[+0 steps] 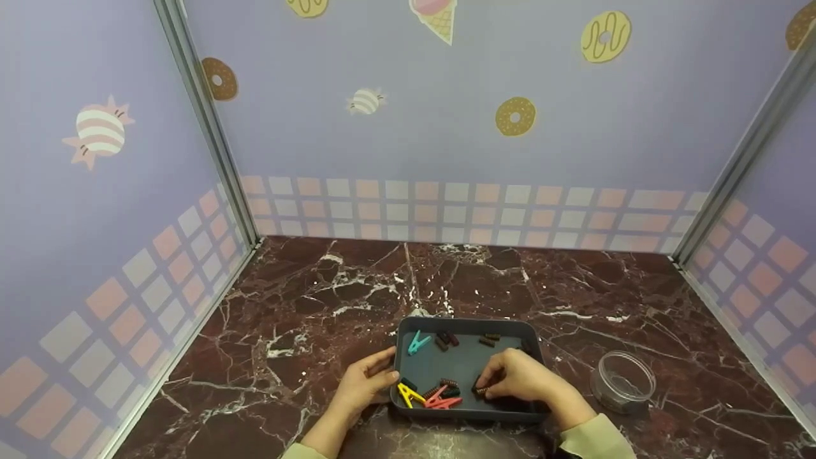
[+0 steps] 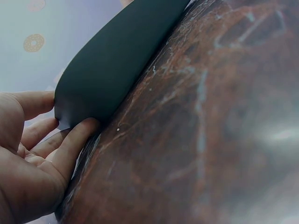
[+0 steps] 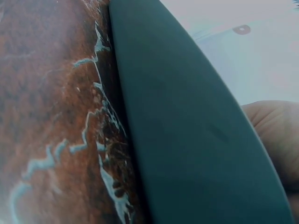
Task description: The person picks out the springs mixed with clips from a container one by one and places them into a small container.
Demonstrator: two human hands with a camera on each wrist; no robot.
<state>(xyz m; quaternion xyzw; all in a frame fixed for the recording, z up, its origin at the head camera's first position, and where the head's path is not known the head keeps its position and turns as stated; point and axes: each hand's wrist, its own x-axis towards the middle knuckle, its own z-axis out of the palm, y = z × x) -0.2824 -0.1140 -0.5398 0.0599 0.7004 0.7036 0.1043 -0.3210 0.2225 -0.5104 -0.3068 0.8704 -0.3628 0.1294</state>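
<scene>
A dark grey tray (image 1: pixel 468 414) holds small coil springs (image 1: pixel 489 341) in brown and dark tones, along with clothespins. My right hand (image 1: pixel 519 377) reaches into the tray's right side, thumb and fingertips pinching a small brown coil spring (image 1: pixel 480 390) close over the tray floor. A dark piece lies right at those fingertips. My left hand (image 1: pixel 358 386) touches the tray's left outer wall with its fingertips. In the left wrist view, that hand's fingers (image 2: pixel 81 133) meet the tray's end (image 2: pixel 112 60). The tray wall (image 3: pixel 187 116) hides most of my right hand in the right wrist view.
A teal clothespin (image 1: pixel 418 343) lies in the tray's back left, a yellow clothespin (image 1: pixel 410 395) and a red clothespin (image 1: pixel 443 401) at the front left. A clear round plastic tub (image 1: pixel 623 382) stands right of the tray on the marbled table (image 1: pixel 306 306). Patterned panels enclose the table.
</scene>
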